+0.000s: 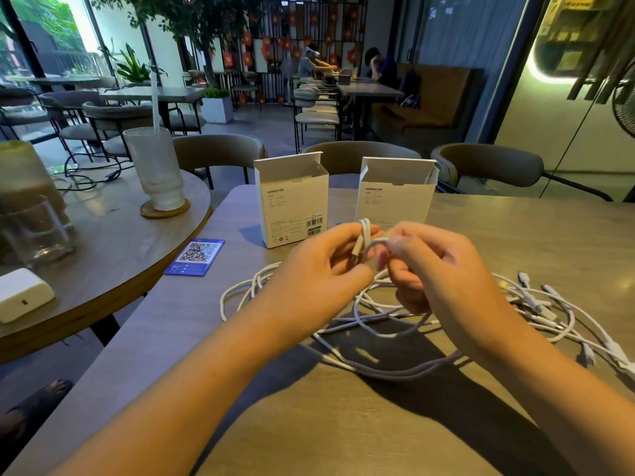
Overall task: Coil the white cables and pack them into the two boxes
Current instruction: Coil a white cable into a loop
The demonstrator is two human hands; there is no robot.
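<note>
I have my left hand [323,266] pinching a short bundle of thin white cable [365,235] upright between thumb and fingers, a few loops already stacked in it. My right hand [429,269] has its fingertips curled round the next stretch of the same cable, just beside the left, feeding a fresh loop across. Both hands are closed on the cable, raised a little above the grey wood-grain table [343,424].

The remaining loose white cables [395,324] sprawl in a tangle on the table beneath and to the right of my hands, several plug ends showing near the right edge. The two open white cardboard boxes [292,201] stand upright behind the hands, flaps up, side by side with a gap between them; I cannot see inside either.

To do this step well, I judge I should keep each loop the same length as the bundle, short enough to fit the box mouth, and let the slack slide through my right fingers so it does not twist. The trailing length runs into the tangle, so I would draw gently and watch for a snag before pulling harder.
</note>
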